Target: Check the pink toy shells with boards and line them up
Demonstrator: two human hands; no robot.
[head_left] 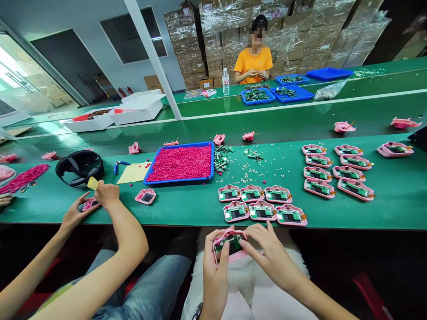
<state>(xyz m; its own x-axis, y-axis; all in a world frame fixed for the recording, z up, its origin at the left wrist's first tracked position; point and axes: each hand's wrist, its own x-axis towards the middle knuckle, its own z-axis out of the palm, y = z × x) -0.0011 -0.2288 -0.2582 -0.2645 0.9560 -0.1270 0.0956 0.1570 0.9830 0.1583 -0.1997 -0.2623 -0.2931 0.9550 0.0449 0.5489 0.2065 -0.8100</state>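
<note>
Where circuit boards (223, 161) lie heaped, a blue tray (180, 182) adjoins.

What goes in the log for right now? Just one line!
left hand: holding pink case | right hand: touching same case | inside: green board | table: more cases, blue tray, pink bits

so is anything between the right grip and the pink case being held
Nothing visible: the right grip touches the pink case at its right side. The left grip holds the opposite side.
</note>
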